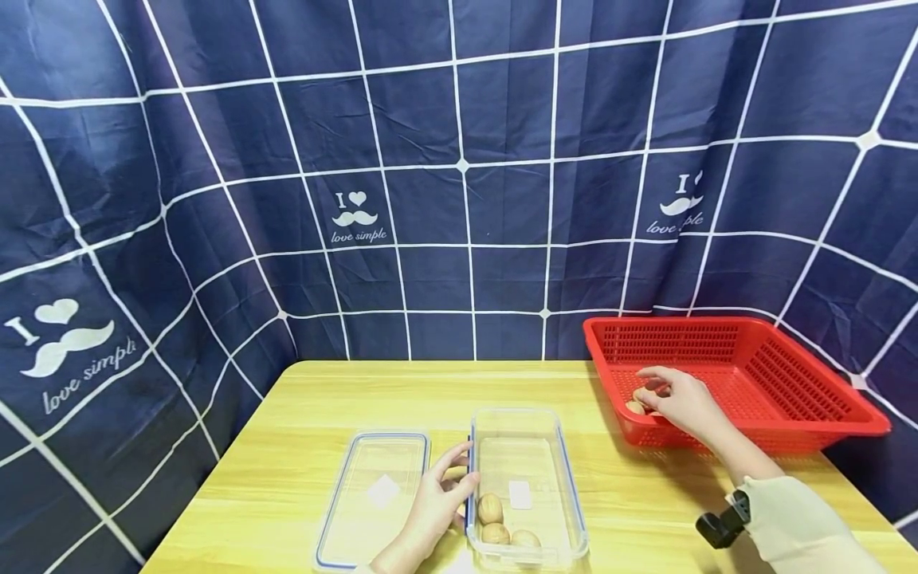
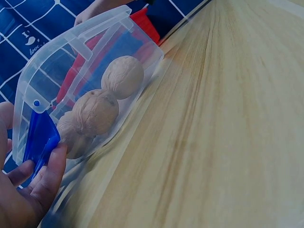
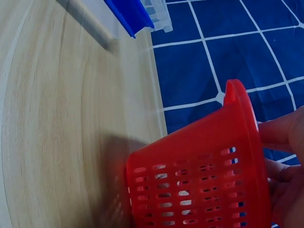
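My left hand [image 1: 439,496] grips the left side of a clear plastic box [image 1: 566,478], its fingers at the blue latch [image 2: 42,137]. Inside the box, several walnuts [image 1: 491,508] lie at the near end; the left wrist view shows them through the clear wall. At the red plastic basket [image 1: 724,434], my right hand [image 1: 684,401] reaches over the left rim. Its thumb and fingers curl about a walnut [image 1: 661,391], beside other walnuts [image 1: 635,406] in that corner. In the right wrist view the basket wall hides the fingertips.
Left of the box, a clear lid [image 1: 344,510] with a blue seal lies flat on the wooden table [image 1: 308,399]. A dark blue curtain [image 1: 509,263] with white lines hangs behind the table and along its sides. The basket stands at the back right.
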Demonstrator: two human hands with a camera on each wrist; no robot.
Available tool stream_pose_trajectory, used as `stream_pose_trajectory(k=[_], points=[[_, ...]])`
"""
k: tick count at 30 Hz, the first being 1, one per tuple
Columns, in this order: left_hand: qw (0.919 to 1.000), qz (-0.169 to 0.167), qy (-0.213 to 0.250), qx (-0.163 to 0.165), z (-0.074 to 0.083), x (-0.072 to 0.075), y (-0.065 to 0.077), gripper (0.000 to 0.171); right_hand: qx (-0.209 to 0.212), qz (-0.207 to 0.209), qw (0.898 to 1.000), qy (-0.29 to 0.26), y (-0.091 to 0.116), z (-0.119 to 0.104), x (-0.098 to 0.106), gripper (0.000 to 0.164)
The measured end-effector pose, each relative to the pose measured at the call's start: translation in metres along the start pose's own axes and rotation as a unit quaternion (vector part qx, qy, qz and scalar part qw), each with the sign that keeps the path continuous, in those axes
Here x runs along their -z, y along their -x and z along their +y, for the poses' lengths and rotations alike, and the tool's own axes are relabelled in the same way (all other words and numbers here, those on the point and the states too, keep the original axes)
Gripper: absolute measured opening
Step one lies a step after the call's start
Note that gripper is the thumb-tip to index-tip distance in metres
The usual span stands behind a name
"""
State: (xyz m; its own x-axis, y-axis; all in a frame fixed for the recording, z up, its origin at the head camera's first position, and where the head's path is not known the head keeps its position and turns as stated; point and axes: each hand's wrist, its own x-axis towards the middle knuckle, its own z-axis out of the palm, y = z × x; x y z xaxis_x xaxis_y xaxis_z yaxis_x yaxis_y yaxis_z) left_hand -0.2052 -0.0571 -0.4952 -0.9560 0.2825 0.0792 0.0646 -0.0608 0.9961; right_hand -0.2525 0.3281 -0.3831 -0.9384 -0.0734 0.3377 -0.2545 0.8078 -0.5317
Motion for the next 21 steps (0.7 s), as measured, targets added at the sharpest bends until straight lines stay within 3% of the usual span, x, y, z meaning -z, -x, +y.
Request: stream_pose_trajectory(k=[3,11,21], points=[[1.0,-0.001,-0.001,-0.003,0.0,0.0,0.0,0.051,0.004,0.004,1.0,-0.015,0.001,-0.005,0.0,0.035],[1.0,-0.005,-0.004,-0.005,0.002,-0.001,0.001,0.052,0.035,0.032,0.999,0.009,0.002,-0.018,-0.003,0.034],[1.0,-0.003,-0.004,-0.008,0.002,-0.002,0.002,0.052,0.047,0.011,0.998,-0.031,0.011,-0.036,-0.011,0.036]])
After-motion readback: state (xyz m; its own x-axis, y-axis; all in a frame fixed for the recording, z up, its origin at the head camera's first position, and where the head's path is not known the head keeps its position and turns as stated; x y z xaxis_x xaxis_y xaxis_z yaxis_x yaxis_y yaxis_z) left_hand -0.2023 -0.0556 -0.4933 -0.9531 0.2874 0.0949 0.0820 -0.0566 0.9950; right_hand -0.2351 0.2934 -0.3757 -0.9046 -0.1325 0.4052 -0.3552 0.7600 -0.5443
